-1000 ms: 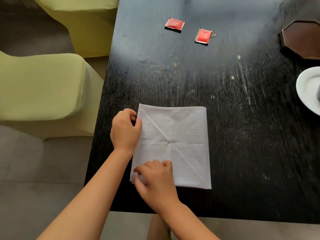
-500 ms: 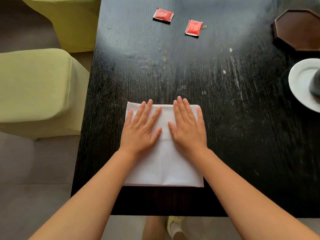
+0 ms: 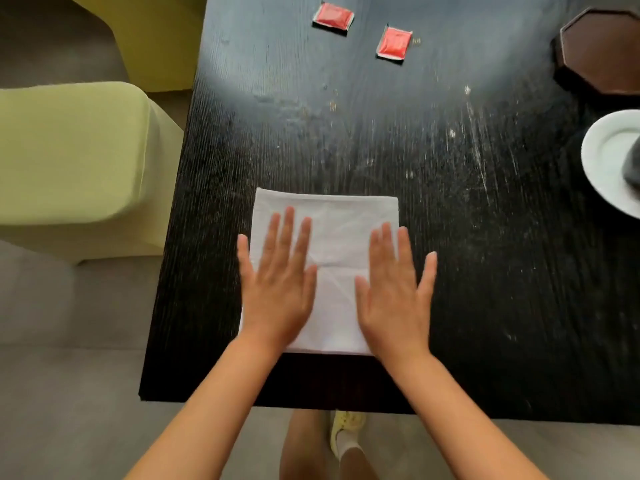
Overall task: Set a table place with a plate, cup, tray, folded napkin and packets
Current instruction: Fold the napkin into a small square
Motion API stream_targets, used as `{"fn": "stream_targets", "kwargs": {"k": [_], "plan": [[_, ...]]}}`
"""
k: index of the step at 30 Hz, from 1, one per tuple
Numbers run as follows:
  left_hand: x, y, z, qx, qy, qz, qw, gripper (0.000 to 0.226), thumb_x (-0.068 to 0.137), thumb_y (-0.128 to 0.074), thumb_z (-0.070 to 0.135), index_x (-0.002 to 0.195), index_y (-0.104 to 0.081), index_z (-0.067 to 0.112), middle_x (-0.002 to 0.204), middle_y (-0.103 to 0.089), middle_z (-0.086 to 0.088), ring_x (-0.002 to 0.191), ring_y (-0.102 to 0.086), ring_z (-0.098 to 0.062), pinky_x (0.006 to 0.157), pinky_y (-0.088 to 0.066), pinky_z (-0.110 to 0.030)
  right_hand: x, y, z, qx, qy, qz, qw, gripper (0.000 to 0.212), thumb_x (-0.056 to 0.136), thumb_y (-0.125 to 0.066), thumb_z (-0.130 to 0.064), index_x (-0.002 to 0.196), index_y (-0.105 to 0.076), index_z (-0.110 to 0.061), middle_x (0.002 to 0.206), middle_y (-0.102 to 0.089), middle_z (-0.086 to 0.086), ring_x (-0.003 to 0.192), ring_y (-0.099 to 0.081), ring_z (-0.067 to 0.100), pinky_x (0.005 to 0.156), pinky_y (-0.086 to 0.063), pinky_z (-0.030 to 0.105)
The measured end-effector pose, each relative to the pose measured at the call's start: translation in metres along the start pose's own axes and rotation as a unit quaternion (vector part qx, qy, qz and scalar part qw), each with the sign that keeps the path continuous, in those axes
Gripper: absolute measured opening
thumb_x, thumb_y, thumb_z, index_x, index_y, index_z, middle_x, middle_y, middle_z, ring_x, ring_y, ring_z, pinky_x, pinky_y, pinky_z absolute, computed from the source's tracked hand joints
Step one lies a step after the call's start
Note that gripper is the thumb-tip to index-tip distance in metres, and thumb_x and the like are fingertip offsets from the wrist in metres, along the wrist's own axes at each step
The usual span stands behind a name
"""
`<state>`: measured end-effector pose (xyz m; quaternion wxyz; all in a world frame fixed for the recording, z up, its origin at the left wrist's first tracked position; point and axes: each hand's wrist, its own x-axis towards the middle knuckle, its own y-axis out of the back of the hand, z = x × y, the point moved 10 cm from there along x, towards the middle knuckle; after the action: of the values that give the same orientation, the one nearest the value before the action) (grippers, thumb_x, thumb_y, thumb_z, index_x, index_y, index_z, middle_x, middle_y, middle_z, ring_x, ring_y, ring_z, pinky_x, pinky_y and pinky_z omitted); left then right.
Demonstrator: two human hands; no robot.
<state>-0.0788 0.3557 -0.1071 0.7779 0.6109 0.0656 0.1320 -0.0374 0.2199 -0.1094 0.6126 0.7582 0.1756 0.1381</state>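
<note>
- Looking down from head height at a dark wooden table (image 3: 381, 150), with a white napkin (image 3: 332, 237) lying flat near its front edge, folded into a rough square.
- Left hand (image 3: 277, 289) lies palm down on the napkin's left half, fingers straight and spread, gripping nothing.
- Right hand (image 3: 394, 296) lies palm down on the right half, fingers likewise straight; its little finger hangs past the cloth's right edge onto bare wood.
- Two red packets (image 3: 332, 15) (image 3: 394, 42) sit well apart from the napkin, at the far side.
- At the right edge, a brown octagonal tray (image 3: 602, 53) and a white plate (image 3: 602, 161) are partly cut off (a dark object on the plate may be the cup, but I cannot tell).
- Judged step: flattening the fold. To do it well, press with whole palms and sweep outward from the centre crease toward the edges, keeping the corners aligned so the layers do not creep, before any further fold.
</note>
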Motion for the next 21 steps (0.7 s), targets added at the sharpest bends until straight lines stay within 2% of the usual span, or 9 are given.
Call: {"fn": "stream_targets", "kwargs": {"k": [3, 7, 12, 17, 19, 21], "plan": [[-0.025, -0.034, 0.028, 0.006, -0.079, -0.067, 0.995, 0.056, 0.094, -0.025, 0.035, 0.148, -0.012, 0.027, 0.157, -0.008, 0.0, 0.145, -0.002, -0.014, 0.113, 0.0, -0.049, -0.031, -0.032, -0.023, -0.027, 0.063, -0.057, 0.996, 0.059, 0.094, -0.025, -0.035, 0.147, -0.016, -0.012, 0.156, -0.012, 0.003, 0.145, -0.009, 0.018, 0.113, -0.008, 0.055], [-0.04, -0.048, 0.008, 0.032, -0.102, -0.106, 0.989, 0.057, 0.092, -0.026, 0.04, 0.147, -0.016, 0.027, 0.155, -0.018, -0.002, 0.144, 0.006, -0.009, 0.113, -0.003, -0.043, -0.032, -0.041, -0.01, -0.044, 0.071, -0.076, 0.994, 0.062, 0.091, -0.026, -0.04, 0.145, -0.019, -0.011, 0.153, -0.018, 0.001, 0.142, -0.013, 0.014, 0.112, -0.008, 0.054], [-0.064, -0.035, -0.038, 0.074, -0.063, -0.125, 0.987, 0.057, 0.096, -0.01, 0.047, 0.148, -0.015, 0.024, 0.157, -0.013, -0.002, 0.145, 0.002, -0.012, 0.113, -0.005, -0.045, -0.037, -0.028, 0.035, -0.076, 0.049, -0.077, 0.993, 0.066, 0.09, -0.027, -0.044, 0.147, -0.013, -0.012, 0.154, -0.014, 0.002, 0.142, -0.009, 0.015, 0.111, -0.006, 0.058], [-0.081, -0.032, -0.061, 0.06, -0.023, -0.154, 0.986, 0.061, 0.096, -0.005, 0.049, 0.149, -0.008, 0.019, 0.157, 0.013, 0.008, 0.144, 0.004, -0.009, 0.114, 0.003, -0.04, -0.039, -0.026, 0.041, -0.092, 0.054, -0.085, 0.991, 0.066, 0.09, -0.024, -0.044, 0.147, -0.015, -0.011, 0.154, -0.015, 0.001, 0.142, -0.009, 0.017, 0.11, -0.005, 0.06], [-0.08, -0.031, -0.061, 0.05, -0.025, -0.161, 0.985, 0.067, 0.094, -0.006, 0.056, 0.149, -0.005, 0.018, 0.157, 0.015, 0.008, 0.144, 0.006, -0.009, 0.114, 0.004, -0.041, -0.038, -0.024, 0.04, -0.09, 0.06, -0.08, 0.991, 0.067, 0.09, -0.025, -0.045, 0.147, -0.015, -0.011, 0.154, -0.014, 0.002, 0.143, -0.008, 0.017, 0.11, -0.002, 0.06], [-0.082, -0.027, -0.059, 0.042, -0.048, -0.159, 0.985, 0.076, 0.089, -0.01, 0.064, 0.15, -0.003, 0.018, 0.158, 0.008, 0.005, 0.144, 0.006, -0.011, 0.115, 0.004, -0.043, -0.04, -0.022, 0.04, -0.084, 0.087, -0.074, 0.99, 0.069, 0.09, -0.025, -0.05, 0.147, -0.013, -0.014, 0.155, -0.012, 0.003, 0.144, -0.003, 0.018, 0.111, 0.003, 0.059]]}}
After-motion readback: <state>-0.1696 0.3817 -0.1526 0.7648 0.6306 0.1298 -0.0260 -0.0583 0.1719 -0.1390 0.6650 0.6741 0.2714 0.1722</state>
